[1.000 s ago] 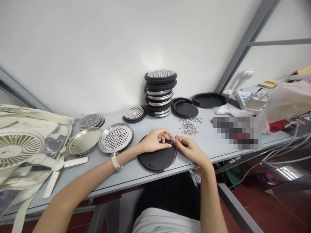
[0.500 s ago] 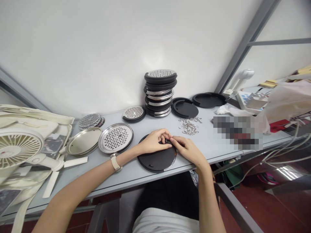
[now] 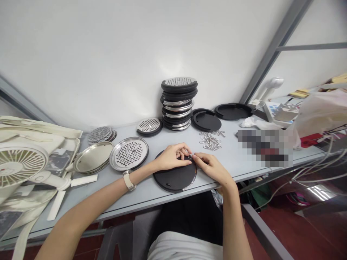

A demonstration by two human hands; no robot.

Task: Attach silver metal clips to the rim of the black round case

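Observation:
A round black plate (image 3: 175,178) lies flat near the table's front edge, with a small hole by its near rim and a shiny strip along its right edge. My left hand (image 3: 175,157) rests over its far part, thumb laid across the top and fingers curled at the far rim, gripping it. At the far right rim, my right hand (image 3: 210,164) is closed in a pinch on a small wire clip (image 3: 190,157), mostly hidden by the fingertips. Beyond the hands is a loose pile of similar wire clips (image 3: 211,141).
Left of the plate are a metal grater disc (image 3: 130,153), plain metal discs (image 3: 93,157) and a cream fan (image 3: 18,166). Behind stand a tall stack of black-rimmed graters (image 3: 179,104), a smaller grater (image 3: 149,125) and black holders (image 3: 207,121). A plastic bag (image 3: 320,108) sits at right.
My right hand has shifted slightly to the right, and its fingertips are a little farther from my left fingers. My left hand and the black plate have barely moved.

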